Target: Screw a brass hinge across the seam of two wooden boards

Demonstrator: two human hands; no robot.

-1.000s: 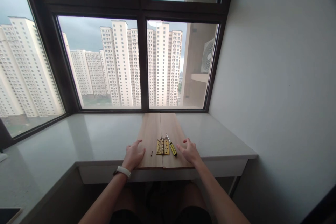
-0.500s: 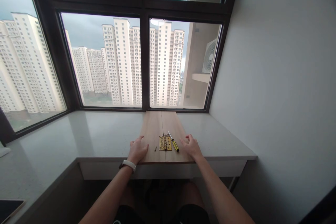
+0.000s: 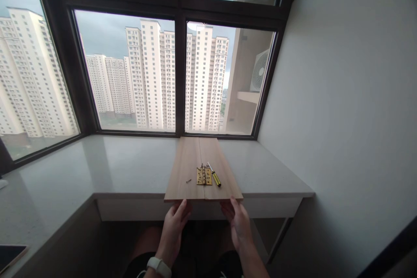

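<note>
Two pale wooden boards lie side by side on the white counter, a left board (image 3: 182, 169) and a right board (image 3: 224, 160), their front ends overhanging the counter edge. My left hand (image 3: 174, 228), below the left board's front end, has its thumb at the edge and fingers bent underneath. At the right board's front corner, my right hand (image 3: 239, 223) has its thumb on the edge and fingers curled below. A brass hinge (image 3: 204, 176) with loose screws on it lies across the seam. Beside it rests a yellow-and-black screwdriver (image 3: 216, 178). A single screw (image 3: 188, 181) lies left of the hinge.
The white counter (image 3: 130, 165) runs along a dark-framed window (image 3: 180, 74) and bends toward me on the left. A plain wall (image 3: 332, 95) stands at the right. A dark flat device (image 3: 11, 256) lies at the lower left. My legs are beneath the counter.
Both hands have moved from the boards' outer sides to their front ends, nearer to me. The single screw has shifted slightly left and turned. The hinge and screwdriver keep their places on the boards.
</note>
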